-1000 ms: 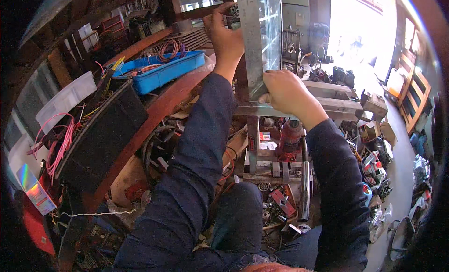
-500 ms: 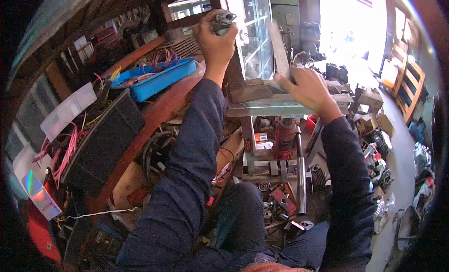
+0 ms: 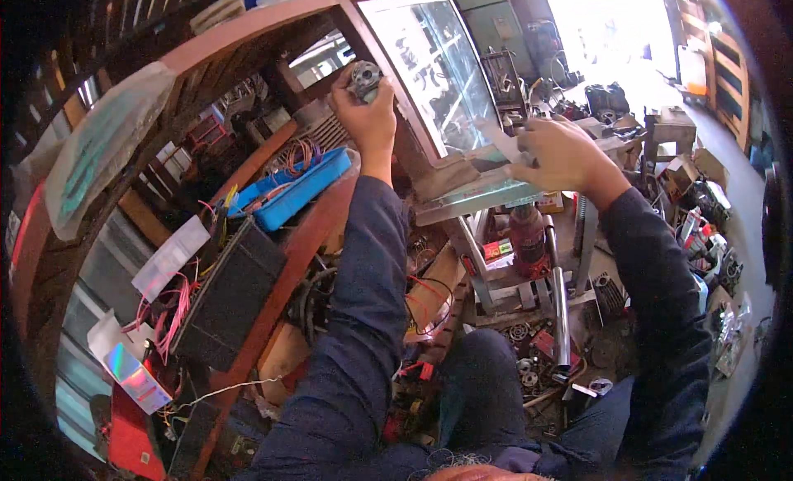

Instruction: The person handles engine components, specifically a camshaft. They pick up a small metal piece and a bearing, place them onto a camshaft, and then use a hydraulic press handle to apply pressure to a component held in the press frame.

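My left hand [image 3: 366, 117] is raised at the upper middle, its fingers closed round a round grey metal part [image 3: 364, 80] with several holes in its face. At the right, my right hand [image 3: 566, 157] hovers over the press bench, closed on a flat pale strip [image 3: 496, 140]. Motion smears the strip, so its exact kind is unclear. Below that hand lies the grey-green metal top [image 3: 462, 202] of the press bench, with a brown flat piece [image 3: 446, 177] on it. The hands are apart.
A blue tray [image 3: 289, 196] of wires and a black panel [image 3: 235, 291] line the left bench. Under the press stands a red bottle jack [image 3: 529, 241] beside a shiny steel tube [image 3: 561, 320]. Loose metal parts litter the floor. A glass cabinet [image 3: 434, 72] stands behind.
The view has tilted and shifted, showing more of the left side. The metal part in my left hand now turns its holed face toward me. The strip in my right hand has swung lower.
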Demonstrator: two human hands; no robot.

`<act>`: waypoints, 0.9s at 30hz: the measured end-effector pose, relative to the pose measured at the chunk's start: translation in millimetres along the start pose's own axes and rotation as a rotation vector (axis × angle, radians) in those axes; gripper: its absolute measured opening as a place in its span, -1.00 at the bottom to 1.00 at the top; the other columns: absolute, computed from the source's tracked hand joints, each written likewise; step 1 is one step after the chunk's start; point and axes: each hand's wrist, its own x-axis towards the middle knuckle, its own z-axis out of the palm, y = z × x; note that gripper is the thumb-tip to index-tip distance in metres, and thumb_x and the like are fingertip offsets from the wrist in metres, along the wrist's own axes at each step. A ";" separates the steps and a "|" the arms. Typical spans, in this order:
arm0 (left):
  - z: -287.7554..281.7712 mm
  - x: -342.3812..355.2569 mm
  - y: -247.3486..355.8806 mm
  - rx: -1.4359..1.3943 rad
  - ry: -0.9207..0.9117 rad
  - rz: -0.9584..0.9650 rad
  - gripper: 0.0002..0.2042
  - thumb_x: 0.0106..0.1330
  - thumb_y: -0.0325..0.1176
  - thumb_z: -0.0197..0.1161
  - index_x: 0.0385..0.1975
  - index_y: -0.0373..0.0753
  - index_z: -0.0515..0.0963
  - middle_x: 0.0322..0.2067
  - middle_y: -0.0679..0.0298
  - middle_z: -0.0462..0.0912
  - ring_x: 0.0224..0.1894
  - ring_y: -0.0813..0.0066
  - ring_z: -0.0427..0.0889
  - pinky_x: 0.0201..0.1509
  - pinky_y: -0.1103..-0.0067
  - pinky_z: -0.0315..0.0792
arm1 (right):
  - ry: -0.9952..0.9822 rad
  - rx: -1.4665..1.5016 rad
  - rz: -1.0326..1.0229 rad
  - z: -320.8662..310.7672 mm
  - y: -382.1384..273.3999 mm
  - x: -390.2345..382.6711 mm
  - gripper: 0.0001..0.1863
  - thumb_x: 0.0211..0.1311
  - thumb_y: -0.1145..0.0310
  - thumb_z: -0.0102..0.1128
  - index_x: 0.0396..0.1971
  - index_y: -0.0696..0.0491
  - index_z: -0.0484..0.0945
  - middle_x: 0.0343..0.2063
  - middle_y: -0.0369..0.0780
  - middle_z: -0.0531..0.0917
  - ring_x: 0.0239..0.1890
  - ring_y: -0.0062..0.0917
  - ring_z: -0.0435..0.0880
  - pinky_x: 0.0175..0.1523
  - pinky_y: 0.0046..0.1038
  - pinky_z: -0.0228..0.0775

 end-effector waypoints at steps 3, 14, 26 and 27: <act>-7.6 -1.5 13.8 -0.016 -0.009 -0.036 -0.52 0.07 -0.55 0.40 0.02 -0.31 0.41 -0.02 0.16 0.38 -0.01 0.39 0.48 0.13 0.48 0.42 | 0.469 0.130 -0.135 16.6 -28.9 35.5 -0.64 0.14 0.11 0.26 -0.22 0.08 0.62 -0.32 -0.13 0.56 -0.18 -0.18 0.63 -0.04 -0.17 0.48; -2.5 -0.5 6.6 -0.063 -0.031 0.020 -0.54 0.08 -0.56 0.40 0.02 -0.31 0.43 -0.02 0.20 0.38 -0.01 0.40 0.49 0.12 0.47 0.45 | 0.915 0.291 -0.266 6.6 -101.0 146.3 -0.69 0.09 0.17 0.32 -0.26 0.07 0.62 -0.31 -0.20 0.54 -0.13 -0.27 0.59 -0.07 -0.24 0.51; -6.4 2.4 5.8 -0.082 -0.087 -0.006 -0.52 0.13 -0.49 0.42 0.05 -0.31 0.39 0.01 0.19 0.51 0.06 0.40 0.50 0.22 0.48 0.37 | 0.902 0.248 -0.316 13.8 -98.4 156.8 -0.66 0.16 0.19 0.30 -0.17 0.13 0.63 -0.24 -0.17 0.58 -0.13 -0.29 0.60 -0.03 -0.28 0.49; -5.8 3.0 1.0 -0.080 -0.088 -0.004 -0.52 0.13 -0.49 0.42 0.05 -0.31 0.39 0.01 0.19 0.51 0.06 0.40 0.50 0.22 0.48 0.37 | 0.895 0.254 -0.314 13.9 -97.4 157.2 -0.66 0.16 0.20 0.30 -0.17 0.13 0.63 -0.24 -0.16 0.58 -0.13 -0.28 0.60 -0.03 -0.28 0.49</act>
